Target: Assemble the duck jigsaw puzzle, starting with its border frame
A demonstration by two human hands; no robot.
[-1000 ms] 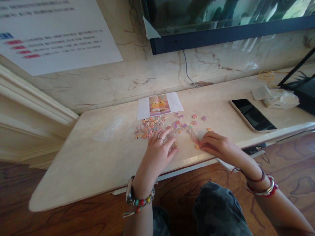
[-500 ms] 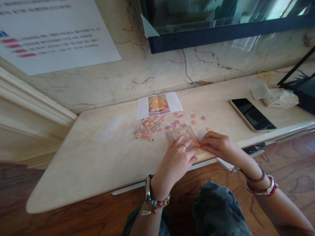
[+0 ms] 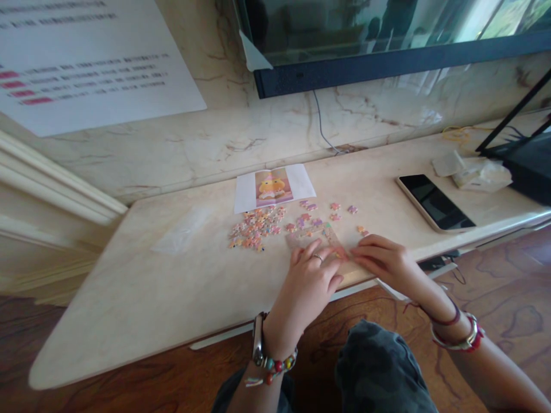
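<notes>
Jigsaw pieces (image 3: 328, 228) dot the far and right edges of a transparent sheet (image 3: 296, 240), which lies near the front edge of the counter (image 3: 163, 298). Over it the left hand (image 3: 313, 269) rests palm down, fingers loosely spread, with nothing visible in its grip. At the sheet's four o'clock corner, the right hand (image 3: 381, 255) has its fingertips drawn together; whether that grip pinches a piece, I cannot tell.

Good work here would mean keeping the left hand light and flat as a steady, and nudging any piece gently sideways at the corner, so its neighbours don't shift.

Taking the sheet as the dial's centre, with twelve away from the person, a loose pile (image 3: 258, 226) sits between nine and ten, and a printed picture (image 3: 273, 188) at eleven. Scattered pieces (image 3: 335, 206) run from twelve to two; orange ones (image 3: 360, 230) lie just beside the right knuckles, easily brushed. Clear film (image 3: 181, 232) at nine and a smartphone (image 3: 437, 202) towards three stand well apart. Mainly, the left hand itself hides the sheet.
</notes>
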